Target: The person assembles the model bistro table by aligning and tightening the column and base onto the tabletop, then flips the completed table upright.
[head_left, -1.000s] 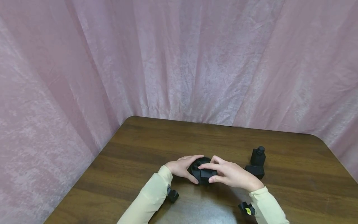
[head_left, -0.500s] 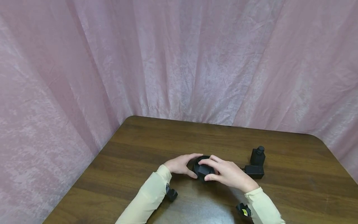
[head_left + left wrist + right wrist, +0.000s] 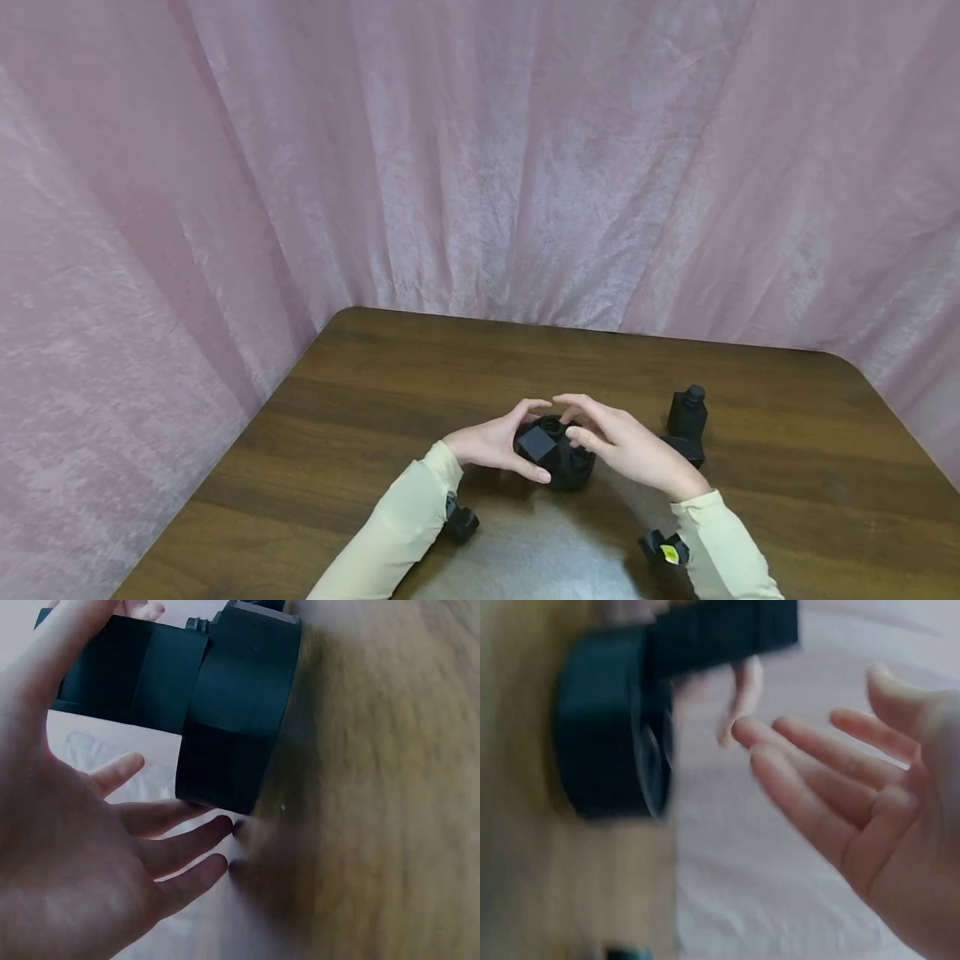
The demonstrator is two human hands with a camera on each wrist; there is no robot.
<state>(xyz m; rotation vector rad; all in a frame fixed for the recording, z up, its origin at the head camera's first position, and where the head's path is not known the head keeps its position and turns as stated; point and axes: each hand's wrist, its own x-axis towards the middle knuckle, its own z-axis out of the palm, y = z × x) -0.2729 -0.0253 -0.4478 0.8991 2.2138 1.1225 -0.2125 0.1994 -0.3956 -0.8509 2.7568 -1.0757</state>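
A low round black container (image 3: pixel 573 477) stands on the table between the two hands. Out of it rises a black rectangular block (image 3: pixel 537 444), on the container's left side. A small ribbed black piece (image 3: pixel 197 625) shows beside the block at the rim. My left hand (image 3: pixel 491 442) cups around the left side, thumb in front of the block and fingers spread behind, with fingertips at the container's lower edge. My right hand (image 3: pixel 626 442) hovers at the right, fingers loosely bent and holding nothing. In the right wrist view its fingertips (image 3: pixel 759 754) are apart from the container.
To the right on the wooden table (image 3: pixel 435 358) stands a black square bottle (image 3: pixel 687 414) with a black cap, with a black box (image 3: pixel 686 448) in front of it. Wrist cameras (image 3: pixel 460 523) hang below both forearms. A pink curtain (image 3: pixel 480 167) hangs behind the table.
The block has shifted from the container's right side to its left. My right hand, earlier with fingers around the block, has let go and drawn off to the right.
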